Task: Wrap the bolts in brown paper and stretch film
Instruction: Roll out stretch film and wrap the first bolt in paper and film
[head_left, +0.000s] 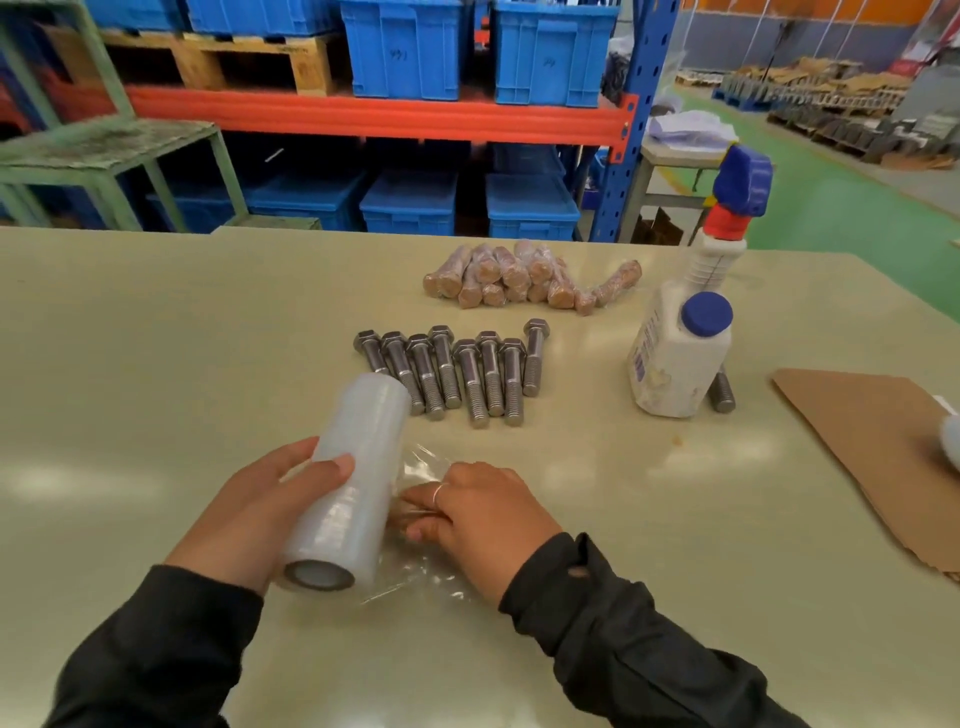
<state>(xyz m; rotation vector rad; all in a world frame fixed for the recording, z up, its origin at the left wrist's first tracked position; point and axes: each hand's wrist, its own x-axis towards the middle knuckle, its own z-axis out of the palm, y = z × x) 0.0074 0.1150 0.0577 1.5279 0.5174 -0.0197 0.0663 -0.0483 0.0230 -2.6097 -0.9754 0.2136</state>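
Left hand (260, 512) grips the stretch film roll (349, 483); right hand (475, 517) presses flat on loose film (415, 577). Bare bolts (452, 371) lie at twelve o'clock on the worktop (156, 338), wrapped bolts (519, 278) beyond, spray bottle (685, 332) at two, brown paper (872, 447) at three.

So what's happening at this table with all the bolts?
A person is wrapping bolts. The left hand grips a stretch film roll, while the right hand presses on film pulled out onto the table. Bare bolts lie in a row; wrapped bolts are piled behind them.
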